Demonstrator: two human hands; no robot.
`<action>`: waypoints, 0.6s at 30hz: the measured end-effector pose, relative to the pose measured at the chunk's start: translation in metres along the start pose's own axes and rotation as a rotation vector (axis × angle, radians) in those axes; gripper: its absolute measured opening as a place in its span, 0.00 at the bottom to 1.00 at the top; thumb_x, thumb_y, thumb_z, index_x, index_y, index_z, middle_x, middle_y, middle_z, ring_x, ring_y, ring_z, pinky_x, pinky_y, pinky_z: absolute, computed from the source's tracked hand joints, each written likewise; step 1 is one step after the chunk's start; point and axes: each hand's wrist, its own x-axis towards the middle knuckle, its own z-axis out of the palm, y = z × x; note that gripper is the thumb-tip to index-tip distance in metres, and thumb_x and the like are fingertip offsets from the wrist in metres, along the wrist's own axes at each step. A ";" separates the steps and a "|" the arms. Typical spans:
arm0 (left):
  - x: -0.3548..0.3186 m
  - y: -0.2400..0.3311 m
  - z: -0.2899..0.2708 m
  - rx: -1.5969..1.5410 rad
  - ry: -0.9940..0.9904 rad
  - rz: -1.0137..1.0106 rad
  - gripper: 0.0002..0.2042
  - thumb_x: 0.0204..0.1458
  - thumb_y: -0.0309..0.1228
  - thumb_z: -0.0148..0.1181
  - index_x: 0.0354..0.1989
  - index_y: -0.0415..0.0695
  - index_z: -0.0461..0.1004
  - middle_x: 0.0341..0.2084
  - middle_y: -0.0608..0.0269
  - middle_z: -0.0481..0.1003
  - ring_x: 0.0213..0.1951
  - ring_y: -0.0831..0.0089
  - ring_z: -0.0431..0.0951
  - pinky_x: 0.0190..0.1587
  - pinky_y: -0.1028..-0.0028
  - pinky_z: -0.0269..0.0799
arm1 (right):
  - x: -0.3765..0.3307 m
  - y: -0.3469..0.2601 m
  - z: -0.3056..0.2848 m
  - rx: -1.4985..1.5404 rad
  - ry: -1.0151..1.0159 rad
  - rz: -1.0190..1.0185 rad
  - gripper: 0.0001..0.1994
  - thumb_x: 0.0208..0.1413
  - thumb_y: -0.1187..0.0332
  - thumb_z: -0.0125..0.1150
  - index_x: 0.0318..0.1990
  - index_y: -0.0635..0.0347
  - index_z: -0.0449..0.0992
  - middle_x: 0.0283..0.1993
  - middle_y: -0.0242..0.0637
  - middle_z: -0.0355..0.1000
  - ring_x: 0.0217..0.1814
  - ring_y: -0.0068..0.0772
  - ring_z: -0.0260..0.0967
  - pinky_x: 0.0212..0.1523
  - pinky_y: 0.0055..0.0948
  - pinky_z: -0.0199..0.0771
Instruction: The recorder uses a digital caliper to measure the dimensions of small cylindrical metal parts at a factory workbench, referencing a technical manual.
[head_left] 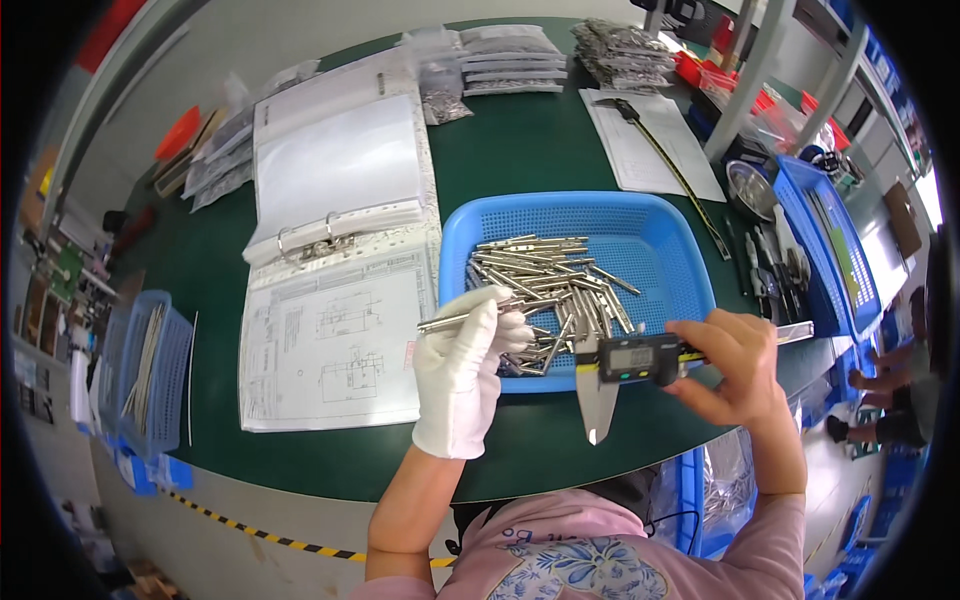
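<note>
My left hand (462, 375), in a white glove, is closed around a slim metal rod (443, 323) that points left over the binder's edge. My bare right hand (735, 365) grips a digital caliper (640, 359) by its body, its jaws hanging downward at the front rim of a blue basket (699, 260). The caliper's beam sticks out to the right past my fingers. A heap of metal rods (540, 268) with small holes lies in the basket, partly hidden behind my left hand. The jaws are apart from the rod in my glove.
Left of the basket an open ring binder (330, 340) shows a drawing. Bagged parts (512, 58) are stacked at the back. A tape measure (660, 150) lies across papers (620, 150). Hand tools (765, 265) and a narrow blue basket (800, 210) stand right; another basket (170, 380) sits far left.
</note>
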 end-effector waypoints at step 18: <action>-0.006 0.001 0.001 0.120 0.007 0.071 0.09 0.56 0.27 0.51 0.42 0.36 0.71 0.29 0.58 0.76 0.32 0.72 0.77 0.35 0.73 0.74 | 0.014 -0.005 0.026 0.075 -0.012 -0.124 0.20 0.36 0.56 0.67 0.36 0.57 0.75 0.18 0.27 0.60 0.14 0.27 0.59 0.13 0.27 0.53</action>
